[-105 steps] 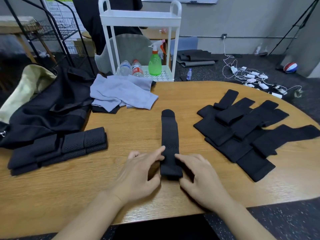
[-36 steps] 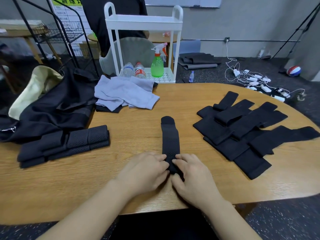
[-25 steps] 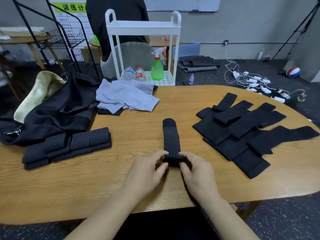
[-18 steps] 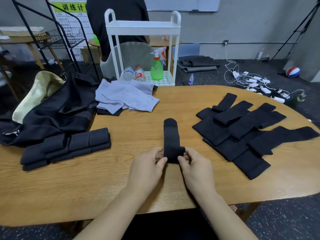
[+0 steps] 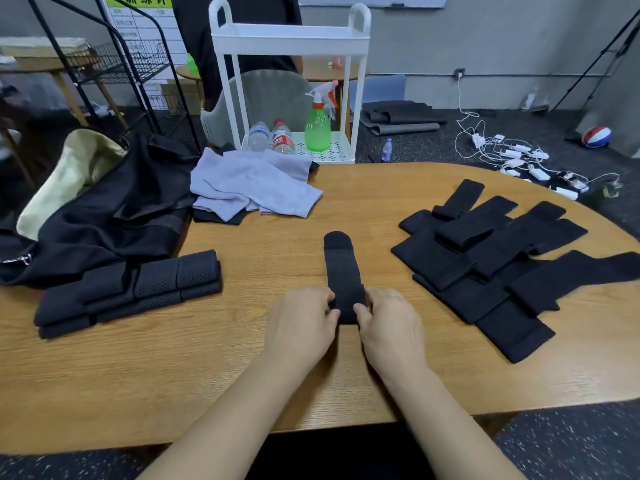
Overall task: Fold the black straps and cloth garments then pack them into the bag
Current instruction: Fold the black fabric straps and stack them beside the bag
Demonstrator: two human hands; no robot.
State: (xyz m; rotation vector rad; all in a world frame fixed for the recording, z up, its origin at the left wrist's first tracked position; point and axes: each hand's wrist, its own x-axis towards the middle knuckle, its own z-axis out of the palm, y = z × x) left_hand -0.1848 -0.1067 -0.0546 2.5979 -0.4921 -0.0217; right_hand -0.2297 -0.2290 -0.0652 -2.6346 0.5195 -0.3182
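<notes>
A black perforated strap lies lengthwise at the middle of the wooden table, its near end doubled over. My left hand pinches that folded end from the left, and my right hand pinches it from the right. Folded black straps sit stacked at the left. A pile of unfolded black straps spreads across the right side. Lilac cloth garments lie crumpled at the back. A black bag with a cream lining slumps at the far left.
A white trolley with water bottles and a green spray bottle stands behind the table. A black wire rack is at the back left. Chargers and cables and a ball lie on the floor at the right.
Both hands have rolled the strap's near end away from me, so the strap lying flat on the table has grown shorter. The other piles have not moved.
</notes>
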